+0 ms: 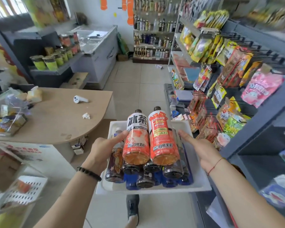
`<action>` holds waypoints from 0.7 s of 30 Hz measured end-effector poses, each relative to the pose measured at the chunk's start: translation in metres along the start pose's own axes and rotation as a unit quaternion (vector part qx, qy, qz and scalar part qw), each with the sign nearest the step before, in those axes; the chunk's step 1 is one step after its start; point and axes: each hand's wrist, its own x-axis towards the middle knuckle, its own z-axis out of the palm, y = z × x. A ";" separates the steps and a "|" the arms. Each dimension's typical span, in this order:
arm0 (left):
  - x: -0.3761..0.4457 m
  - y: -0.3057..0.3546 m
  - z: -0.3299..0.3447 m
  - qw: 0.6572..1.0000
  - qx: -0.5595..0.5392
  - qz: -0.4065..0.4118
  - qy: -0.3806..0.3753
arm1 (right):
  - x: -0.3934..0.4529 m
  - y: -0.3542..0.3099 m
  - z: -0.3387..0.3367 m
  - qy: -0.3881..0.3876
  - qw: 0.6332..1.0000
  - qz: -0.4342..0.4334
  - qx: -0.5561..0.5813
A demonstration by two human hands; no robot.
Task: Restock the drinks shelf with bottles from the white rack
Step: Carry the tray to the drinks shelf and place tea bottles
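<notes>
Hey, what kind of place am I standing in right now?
Most likely a small convenience shop: snack packets hang on hooks, bottled drinks fill a drinks shelf, and a chest freezer stands beside it.

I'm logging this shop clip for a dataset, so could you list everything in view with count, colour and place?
white rack: one, white, carried at centre
orange bottles: two, orange labels, lying atop the rack load
dark bottles: several, dark with blue, under them
drinks shelf: one, far wall, stocked
counter: one, tan, left
snack racks: hanging multicoloured packets, right
freezer: one, grey-white, back left
left hand: steadies left orange bottle
right hand: beside right orange bottle
</notes>
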 end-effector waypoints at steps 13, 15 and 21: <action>0.276 0.183 0.009 0.999 0.024 0.027 -0.029 | 0.269 -0.134 0.062 0.013 0.992 0.010 0.126; 0.312 0.210 0.016 0.999 0.027 0.025 -0.035 | 0.315 -0.152 0.065 0.014 0.989 0.020 0.143; 0.435 0.279 0.045 0.999 0.034 0.034 -0.023 | 0.434 -0.233 0.085 0.064 0.993 0.009 0.097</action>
